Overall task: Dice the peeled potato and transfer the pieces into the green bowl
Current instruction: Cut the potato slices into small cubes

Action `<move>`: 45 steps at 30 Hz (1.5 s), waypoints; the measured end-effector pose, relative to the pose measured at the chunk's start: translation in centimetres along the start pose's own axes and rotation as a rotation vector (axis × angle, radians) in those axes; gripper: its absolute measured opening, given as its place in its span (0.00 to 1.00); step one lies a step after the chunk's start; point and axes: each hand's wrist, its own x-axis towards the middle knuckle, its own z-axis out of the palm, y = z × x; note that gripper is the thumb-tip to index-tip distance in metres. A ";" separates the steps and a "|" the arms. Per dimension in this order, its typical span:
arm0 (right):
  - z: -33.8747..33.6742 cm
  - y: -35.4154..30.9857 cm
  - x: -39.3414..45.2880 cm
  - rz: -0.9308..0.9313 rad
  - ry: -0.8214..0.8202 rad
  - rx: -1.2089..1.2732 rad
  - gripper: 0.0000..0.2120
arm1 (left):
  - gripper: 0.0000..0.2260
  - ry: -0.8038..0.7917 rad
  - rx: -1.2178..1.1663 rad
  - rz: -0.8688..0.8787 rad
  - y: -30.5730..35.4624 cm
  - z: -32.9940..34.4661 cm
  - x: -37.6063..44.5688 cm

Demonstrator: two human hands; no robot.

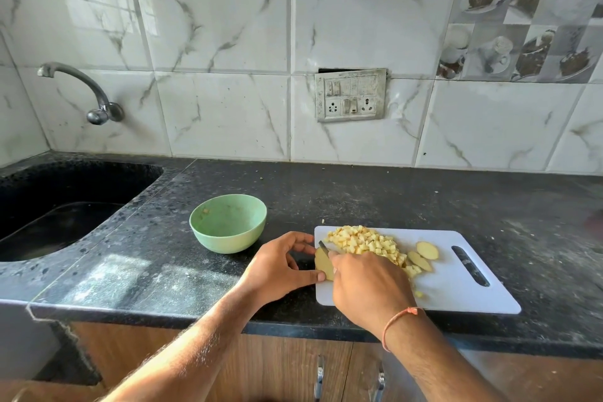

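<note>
A white cutting board [456,290] lies on the black counter. A pile of diced potato [365,243] sits at its back left, with two or three potato slices [424,254] to the right of the pile. At the board's left edge my left hand [280,268] pinches a potato piece [323,263] between thumb and fingers. My right hand [368,287] grips a knife whose blade tip [324,246] rests on that piece; the handle is hidden in the hand. The green bowl [228,222] stands left of the board and looks nearly empty.
A black sink [55,206] is set into the counter at far left, with a metal tap [81,91] on the tiled wall above it. A switch panel [350,95] is on the wall behind the board. The counter's front edge runs just below my wrists.
</note>
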 end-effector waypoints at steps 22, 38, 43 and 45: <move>0.6 -1.0 -0.6 0.003 -0.024 -0.024 0.23 | 0.27 0.014 0.006 -0.010 0.3 0.1 -0.2; 0.4 0.5 -5.5 -0.033 -0.113 0.001 0.30 | 0.27 0.024 -0.007 -0.018 0.6 0.1 -0.2; -0.6 0.9 -7.5 -0.041 -0.175 0.040 0.30 | 0.27 0.018 0.008 -0.021 0.8 -0.1 -0.3; -0.9 1.2 -8.0 -0.035 -0.181 0.077 0.29 | 0.27 0.013 0.003 -0.027 0.8 -0.2 -0.4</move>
